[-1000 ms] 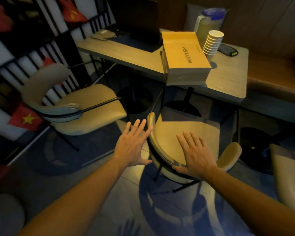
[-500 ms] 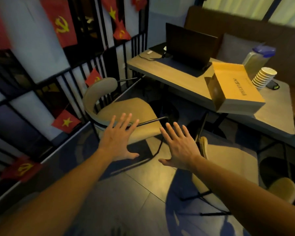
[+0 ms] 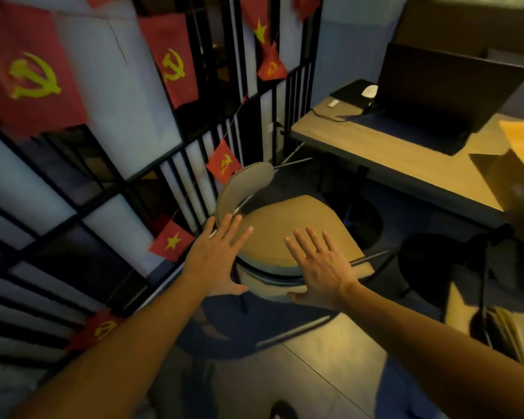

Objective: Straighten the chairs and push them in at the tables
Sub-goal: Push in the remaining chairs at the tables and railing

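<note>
1. Left hand (image 3: 217,261) – palm down, fingers spread wide, holding nothing. It's over the chair's (image 3: 288,234) left rear edge, near where the curved backrest (image 3: 244,184) meets the seat; can't tell if it touches.
2. Right hand (image 3: 322,267) – also flat, fingers fanned apart, thumb out to the side, empty. It's over the near edge of the tan seat; contact unclear.
3. Chair sits out from the table (image 3: 406,158), not pushed in – turned at an angle, backrest toward the black railing (image 3: 194,164) on the left, seat front pointing roughly at the table's near corner. A thin metal armrest bar (image 3: 372,257) shows by the right hand.
4. Table is up and to the right w/ a dark laptop (image 3: 445,95) standing open on it and a yellow-brown box (image 3: 518,173) at the right edge of view.
5. Red flags (image 3: 173,74) hang along the railing & wall; one w/ a yellow star (image 3: 171,241) is just left of the left hand.
6. Part of a 2nd chair (image 3: 478,309) shows lower right, mostly cut off.
</note>
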`<state>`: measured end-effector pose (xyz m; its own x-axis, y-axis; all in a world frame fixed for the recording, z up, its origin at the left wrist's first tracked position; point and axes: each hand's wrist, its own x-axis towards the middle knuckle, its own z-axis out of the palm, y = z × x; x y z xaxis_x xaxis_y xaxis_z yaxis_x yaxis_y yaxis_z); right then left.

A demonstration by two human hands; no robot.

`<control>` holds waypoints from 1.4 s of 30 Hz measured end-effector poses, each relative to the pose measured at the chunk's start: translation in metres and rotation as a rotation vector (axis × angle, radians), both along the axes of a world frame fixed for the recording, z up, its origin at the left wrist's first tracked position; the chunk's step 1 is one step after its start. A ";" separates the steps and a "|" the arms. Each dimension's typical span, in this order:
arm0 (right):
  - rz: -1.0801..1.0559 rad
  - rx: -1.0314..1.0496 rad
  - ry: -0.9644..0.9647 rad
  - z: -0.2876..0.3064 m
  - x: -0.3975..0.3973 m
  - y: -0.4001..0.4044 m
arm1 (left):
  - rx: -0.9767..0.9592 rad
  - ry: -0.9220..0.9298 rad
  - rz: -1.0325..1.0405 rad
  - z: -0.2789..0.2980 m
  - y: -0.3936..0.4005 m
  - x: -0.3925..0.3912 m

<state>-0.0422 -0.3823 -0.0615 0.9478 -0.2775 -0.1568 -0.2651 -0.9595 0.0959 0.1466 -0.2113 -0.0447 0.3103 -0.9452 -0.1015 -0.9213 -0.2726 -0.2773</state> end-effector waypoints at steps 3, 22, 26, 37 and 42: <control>0.013 0.034 0.029 -0.022 0.042 -0.006 | 0.037 0.006 -0.035 -0.015 -0.019 0.045; -0.400 0.264 0.285 -0.123 0.151 0.008 | 0.447 -0.001 -0.524 -0.129 -0.134 0.231; -0.397 0.290 0.330 -0.120 0.153 0.005 | 0.438 0.069 -0.643 -0.140 -0.144 0.238; -0.266 0.280 0.351 -0.120 0.133 -0.011 | 0.458 -0.034 -0.629 -0.132 -0.143 0.213; -0.223 0.228 0.381 -0.112 0.091 -0.034 | 0.473 0.057 -0.534 -0.136 -0.131 0.162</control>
<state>0.0489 -0.4167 -0.1738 0.7326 -0.3855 -0.5610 -0.4531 -0.8912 0.0206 0.3087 -0.3422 -0.1806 -0.2003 -0.8171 -0.5406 -0.9120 0.3572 -0.2018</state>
